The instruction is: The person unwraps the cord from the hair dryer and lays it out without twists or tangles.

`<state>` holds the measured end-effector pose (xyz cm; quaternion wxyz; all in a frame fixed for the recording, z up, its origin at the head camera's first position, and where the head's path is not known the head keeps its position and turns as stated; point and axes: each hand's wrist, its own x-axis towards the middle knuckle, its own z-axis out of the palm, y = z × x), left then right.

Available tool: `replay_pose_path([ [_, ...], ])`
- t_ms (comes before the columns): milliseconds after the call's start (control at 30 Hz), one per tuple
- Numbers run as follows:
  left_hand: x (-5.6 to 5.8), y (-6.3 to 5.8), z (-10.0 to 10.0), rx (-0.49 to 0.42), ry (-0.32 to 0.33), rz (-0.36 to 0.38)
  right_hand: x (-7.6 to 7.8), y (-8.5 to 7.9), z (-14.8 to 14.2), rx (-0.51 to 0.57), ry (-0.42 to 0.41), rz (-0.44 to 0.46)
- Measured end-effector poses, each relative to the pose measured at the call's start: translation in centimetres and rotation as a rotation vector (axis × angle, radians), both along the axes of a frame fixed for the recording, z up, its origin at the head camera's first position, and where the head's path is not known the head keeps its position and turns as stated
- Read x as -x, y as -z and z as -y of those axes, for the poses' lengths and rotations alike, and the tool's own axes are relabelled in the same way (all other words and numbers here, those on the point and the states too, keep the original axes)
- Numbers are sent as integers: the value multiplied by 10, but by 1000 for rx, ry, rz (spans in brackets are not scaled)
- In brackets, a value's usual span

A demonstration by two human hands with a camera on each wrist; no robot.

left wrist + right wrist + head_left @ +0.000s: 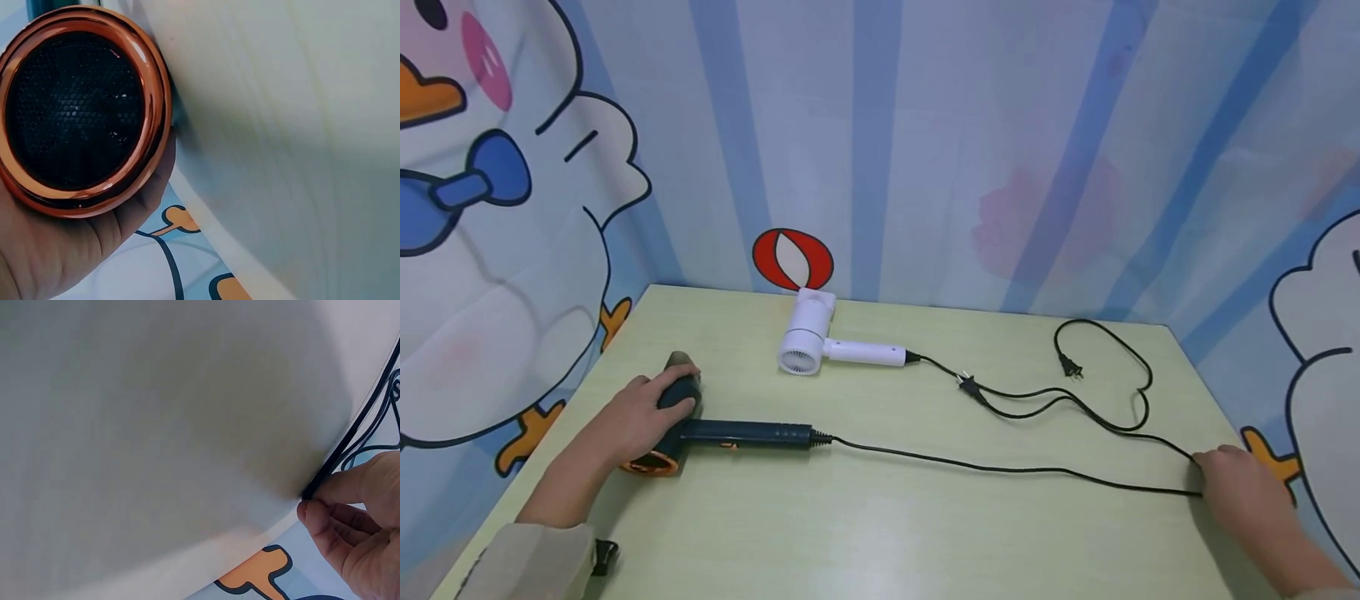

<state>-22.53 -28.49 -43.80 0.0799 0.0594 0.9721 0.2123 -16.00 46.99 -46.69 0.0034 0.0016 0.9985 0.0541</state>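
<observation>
A dark blue hair dryer (748, 434) with a copper-coloured rim (159, 94) lies at the table's left, its handle pointing right. My left hand (643, 412) grips its barrel from above, fingers and thumb curled round it. At the right edge, my right hand (1247, 492) pinches the black cord (1015, 470) that runs from that dryer's handle. In the right wrist view the thumb and fingers (315, 515) meet on the cord. Further back lies a white hair dryer (808, 333), with its handle also toward the right.
One black plug (972, 387) lies near the white dryer's cord, and another plug (1070, 367) lies at the back right. Loops of cord (1138, 354) spread over the right side of the table (880, 533). A cartoon-printed curtain (925, 150) surrounds the table.
</observation>
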Motion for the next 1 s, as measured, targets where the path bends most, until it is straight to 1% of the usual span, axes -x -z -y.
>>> replay_pose_path([
  [167, 1, -1, 5, 3, 7, 26, 6, -1, -9, 3, 7, 39],
  [433, 4, 1, 27, 31, 13, 29, 9, -4, -17, -24, -39, 32],
  [500, 5, 2, 30, 36, 18, 29, 10, -5, -16, -33, -19, 66],
  [567, 7, 2, 32, 39, 24, 24, 9, -5, -13, -34, -31, 99],
  [633, 9, 2, 32, 49, 37, 8, 8, -4, -11, -40, -62, 121],
  [700, 11, 2, 32, 58, 47, -6, 6, -3, -7, -62, -126, 119],
  [833, 17, 1, 31, 62, 62, -16, 1, 1, 0, -130, -250, 51],
  [1000, 23, 1, 27, 54, 61, -12, -1, 5, 12, -151, -393, -38],
])
